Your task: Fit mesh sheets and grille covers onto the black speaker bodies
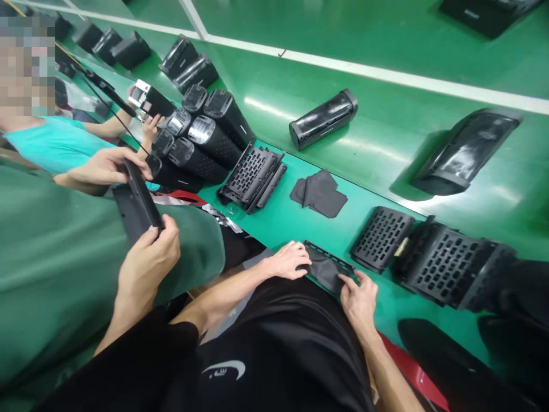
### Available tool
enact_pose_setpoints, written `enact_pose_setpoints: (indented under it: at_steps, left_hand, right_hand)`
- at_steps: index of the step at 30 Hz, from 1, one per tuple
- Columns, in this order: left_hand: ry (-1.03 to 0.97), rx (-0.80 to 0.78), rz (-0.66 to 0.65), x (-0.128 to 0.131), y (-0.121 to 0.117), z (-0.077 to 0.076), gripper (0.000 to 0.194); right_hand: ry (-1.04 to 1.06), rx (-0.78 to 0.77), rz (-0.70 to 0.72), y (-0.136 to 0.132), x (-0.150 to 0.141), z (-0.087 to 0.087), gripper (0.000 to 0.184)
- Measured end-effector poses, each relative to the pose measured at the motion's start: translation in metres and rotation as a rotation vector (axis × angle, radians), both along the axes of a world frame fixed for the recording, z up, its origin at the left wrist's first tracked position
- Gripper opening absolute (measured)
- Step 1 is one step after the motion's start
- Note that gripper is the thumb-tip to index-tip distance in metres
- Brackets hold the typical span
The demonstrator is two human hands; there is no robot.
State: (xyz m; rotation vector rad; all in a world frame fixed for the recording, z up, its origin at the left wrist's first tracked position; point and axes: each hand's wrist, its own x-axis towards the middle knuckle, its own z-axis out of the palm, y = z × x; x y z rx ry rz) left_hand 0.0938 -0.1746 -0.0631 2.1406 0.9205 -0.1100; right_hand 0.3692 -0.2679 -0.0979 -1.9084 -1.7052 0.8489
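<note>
Bare green bench (pixel 283 220) lies open left of the flat black perforated plastic grille (pixel 381 238); dark folded fabric pieces (pixel 319 193) block behind it.
</note>
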Motion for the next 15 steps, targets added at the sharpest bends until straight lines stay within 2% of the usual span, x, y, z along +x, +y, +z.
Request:
enact_pose_setpoints:
  at_steps: [3, 6, 8, 10, 12, 14, 15]
  left_hand:
    - [-0.042, -0.015, 0.122, -0.001, 0.002, 0.003, 0.031]
    - [0.059, 0.027, 0.421, 0.003, 0.01, 0.003, 0.035]
    - [0.154, 0.038, 0.549, 0.008, 0.016, -0.003, 0.042]
    - [0.18, 0.012, 0.56, 0.015, 0.023, -0.01, 0.041]
    - [0.16, -0.012, 0.542, 0.022, 0.028, -0.013, 0.025]
    - [0.133, -0.041, 0.529, 0.026, 0.034, -0.007, 0.015]
    - [0.111, -0.066, 0.525, 0.025, 0.036, 0.002, 0.012]
  right_hand:
    - [0.083, -0.085, -0.125, 0.0, 0.004, 0.001, 0.031]
    - [0.122, -0.149, -0.341, 0.007, 0.005, 0.002, 0.038]
    - [0.12, -0.17, -0.404, 0.014, 0.003, -0.002, 0.049]
    - [0.141, -0.189, -0.44, 0.022, -0.001, -0.005, 0.054]
    - [0.178, -0.202, -0.473, 0.03, -0.004, -0.005, 0.05]
    - [0.239, -0.216, -0.499, 0.036, -0.004, 0.0, 0.052]
    - [0.281, -0.226, -0.507, 0.038, -0.003, 0.004, 0.055]
